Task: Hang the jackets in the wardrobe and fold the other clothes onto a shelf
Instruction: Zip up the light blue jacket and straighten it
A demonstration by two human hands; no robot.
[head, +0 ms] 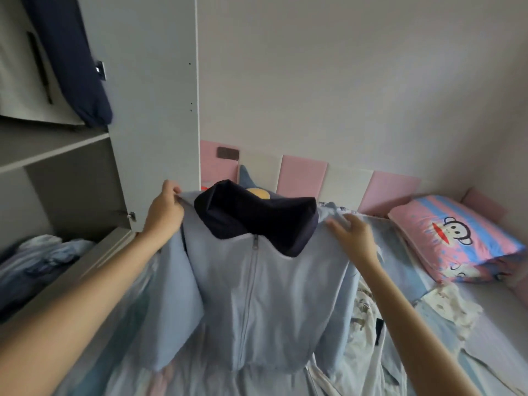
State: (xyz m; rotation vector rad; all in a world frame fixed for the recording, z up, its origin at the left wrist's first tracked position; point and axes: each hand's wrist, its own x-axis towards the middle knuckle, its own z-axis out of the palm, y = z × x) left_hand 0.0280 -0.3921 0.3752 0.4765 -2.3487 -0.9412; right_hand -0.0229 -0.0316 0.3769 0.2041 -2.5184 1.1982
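plush toy (251,181) mostly hidden behind jacket hood (257,212) | wardrobe (154,110) cut off left

Jacket (257,295) held up over bed (485,332), centre. Wardrobe (160,110) left, clothes pile (43,258) on its lower shelf. Pillow (454,238) right, headboard (303,175) behind.

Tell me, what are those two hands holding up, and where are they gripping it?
A light blue zip-up jacket with a dark navy hood, held up by its shoulders: left hand on one, right hand on the other.
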